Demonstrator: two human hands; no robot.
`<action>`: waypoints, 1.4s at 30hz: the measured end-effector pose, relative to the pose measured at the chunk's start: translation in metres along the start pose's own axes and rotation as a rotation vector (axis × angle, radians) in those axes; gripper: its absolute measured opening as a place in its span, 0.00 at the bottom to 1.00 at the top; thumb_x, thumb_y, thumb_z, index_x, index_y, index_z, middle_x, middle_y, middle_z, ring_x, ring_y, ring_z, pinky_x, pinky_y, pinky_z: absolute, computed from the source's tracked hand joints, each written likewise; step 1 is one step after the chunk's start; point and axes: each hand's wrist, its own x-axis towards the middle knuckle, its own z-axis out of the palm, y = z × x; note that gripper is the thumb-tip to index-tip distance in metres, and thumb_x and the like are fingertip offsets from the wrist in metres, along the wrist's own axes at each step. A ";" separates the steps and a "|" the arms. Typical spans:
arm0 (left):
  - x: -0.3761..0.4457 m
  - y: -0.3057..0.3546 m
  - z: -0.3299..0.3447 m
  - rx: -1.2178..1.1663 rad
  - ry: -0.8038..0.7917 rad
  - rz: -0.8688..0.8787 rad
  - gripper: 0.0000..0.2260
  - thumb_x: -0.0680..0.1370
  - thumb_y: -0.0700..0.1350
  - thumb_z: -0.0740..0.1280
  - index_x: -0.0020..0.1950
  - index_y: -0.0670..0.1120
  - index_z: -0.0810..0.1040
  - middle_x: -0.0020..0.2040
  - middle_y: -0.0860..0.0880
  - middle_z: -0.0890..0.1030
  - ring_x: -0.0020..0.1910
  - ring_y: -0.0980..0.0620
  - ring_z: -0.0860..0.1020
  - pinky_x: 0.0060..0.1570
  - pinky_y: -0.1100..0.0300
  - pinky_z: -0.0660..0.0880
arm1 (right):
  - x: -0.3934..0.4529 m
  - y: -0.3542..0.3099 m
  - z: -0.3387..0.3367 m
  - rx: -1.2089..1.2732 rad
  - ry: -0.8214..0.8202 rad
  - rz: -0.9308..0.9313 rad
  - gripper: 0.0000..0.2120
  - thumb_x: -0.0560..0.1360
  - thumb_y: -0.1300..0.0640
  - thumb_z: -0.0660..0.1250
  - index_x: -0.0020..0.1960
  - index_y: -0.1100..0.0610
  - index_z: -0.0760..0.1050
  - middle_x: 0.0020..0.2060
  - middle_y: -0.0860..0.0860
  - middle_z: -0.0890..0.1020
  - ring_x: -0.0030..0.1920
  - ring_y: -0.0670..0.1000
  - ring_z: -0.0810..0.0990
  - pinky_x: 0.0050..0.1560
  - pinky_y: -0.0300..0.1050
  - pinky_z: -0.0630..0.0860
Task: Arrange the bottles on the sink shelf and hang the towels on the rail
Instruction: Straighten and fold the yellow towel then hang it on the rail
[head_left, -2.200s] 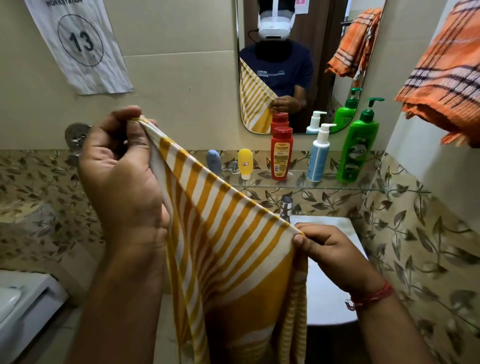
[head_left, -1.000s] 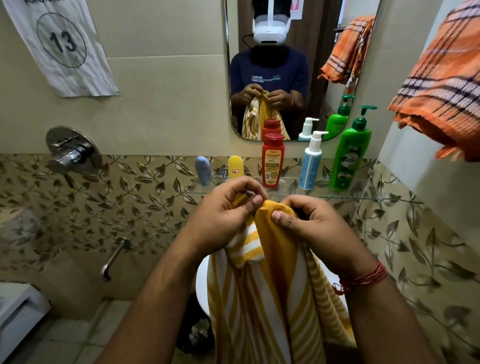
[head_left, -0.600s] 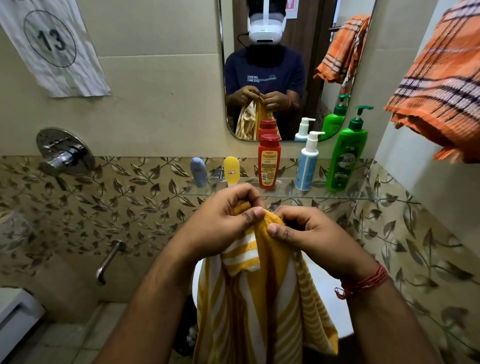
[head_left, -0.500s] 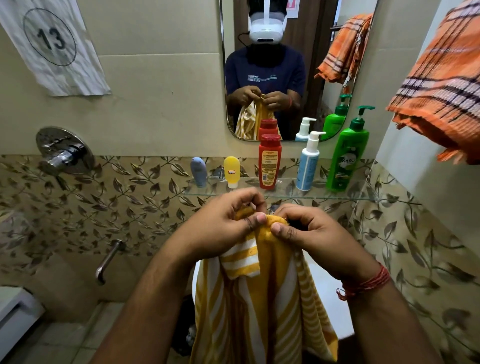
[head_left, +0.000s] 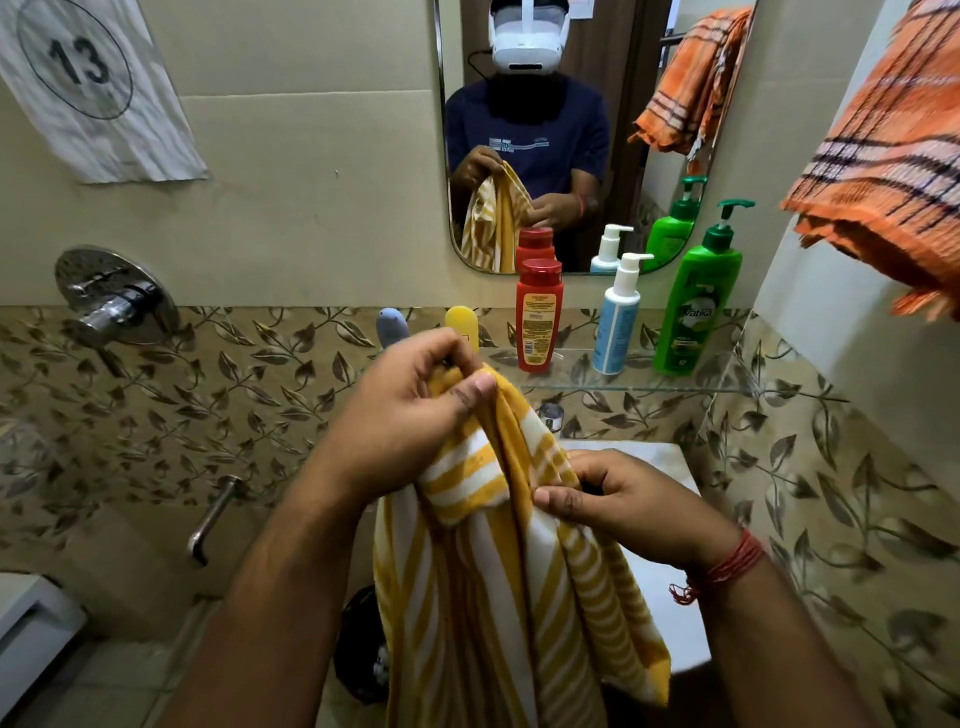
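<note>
A yellow and white striped towel (head_left: 498, 597) hangs folded in front of me over the sink. My left hand (head_left: 410, 415) pinches its top corners. Lower down, my right hand (head_left: 628, 506) grips its right edge. On the glass shelf (head_left: 639, 382) stand a red bottle (head_left: 538, 317), a white and blue pump bottle (head_left: 618, 317) and a green pump bottle (head_left: 698, 301). A grey-blue tube (head_left: 390, 326) and a yellow tube (head_left: 462, 325) stand further left, partly hidden by my left hand. An orange checked towel (head_left: 893, 156) hangs at the upper right.
A mirror (head_left: 571, 130) above the shelf reflects me and the bottles. The white sink (head_left: 670, 519) sits below the shelf, its tap (head_left: 551, 415) behind the towel. A chrome shower valve (head_left: 117, 296) and spout (head_left: 210, 519) are on the left wall, under a numbered cloth (head_left: 88, 83).
The spread towel was folded, its corners brought together in my left hand. My right hand has since slid down from the top to the towel's right edge.
</note>
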 end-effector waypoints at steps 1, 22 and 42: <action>0.001 -0.001 -0.001 -0.014 0.105 -0.007 0.04 0.79 0.43 0.69 0.45 0.47 0.79 0.41 0.54 0.80 0.41 0.60 0.80 0.40 0.63 0.77 | -0.001 0.005 0.000 0.019 -0.003 0.041 0.22 0.76 0.40 0.67 0.53 0.60 0.83 0.52 0.55 0.84 0.55 0.55 0.83 0.60 0.61 0.77; -0.007 0.012 -0.011 -0.081 -0.026 0.136 0.02 0.77 0.48 0.68 0.44 0.53 0.78 0.45 0.51 0.80 0.45 0.56 0.80 0.44 0.58 0.80 | 0.022 -0.025 0.026 0.064 0.346 -0.262 0.18 0.79 0.53 0.65 0.69 0.46 0.71 0.64 0.45 0.78 0.67 0.47 0.76 0.67 0.55 0.74; -0.025 -0.005 -0.049 0.384 -0.151 0.092 0.05 0.79 0.44 0.69 0.45 0.52 0.76 0.44 0.56 0.78 0.45 0.56 0.76 0.42 0.57 0.74 | 0.016 -0.019 0.037 -0.223 0.502 -0.503 0.05 0.78 0.52 0.67 0.53 0.50 0.75 0.46 0.42 0.79 0.45 0.46 0.82 0.42 0.46 0.80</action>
